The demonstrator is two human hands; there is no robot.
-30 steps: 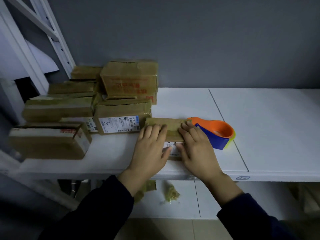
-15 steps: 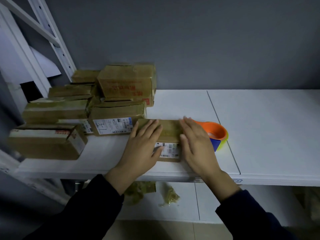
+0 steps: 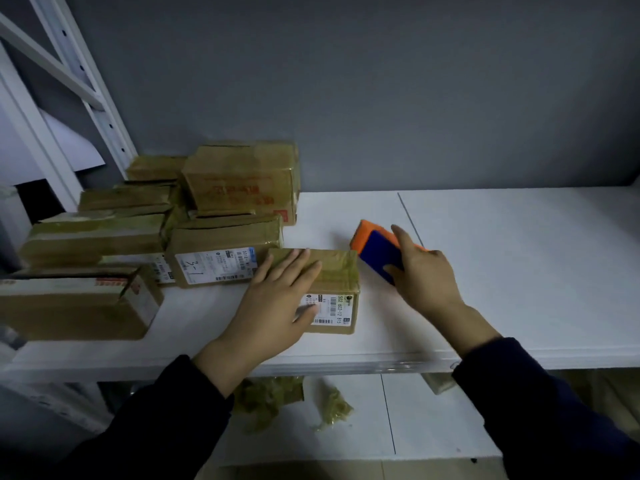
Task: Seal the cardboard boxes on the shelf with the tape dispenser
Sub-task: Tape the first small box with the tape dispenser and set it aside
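A small taped cardboard box with a white shipping label lies near the front of the white shelf. My left hand rests flat on its top, fingers straight and spread. Just right of the box, my right hand grips the orange and blue tape dispenser, which is tilted and lifted off the shelf. The hand hides the dispenser's right part.
Several taped cardboard boxes are stacked on the left of the shelf, up to the white rack upright. Crumpled tape scraps lie on the lower shelf. A grey wall stands behind.
My right hand left the box's right side and took hold of the tape dispenser, tilting it up. The left hand stays on the box.
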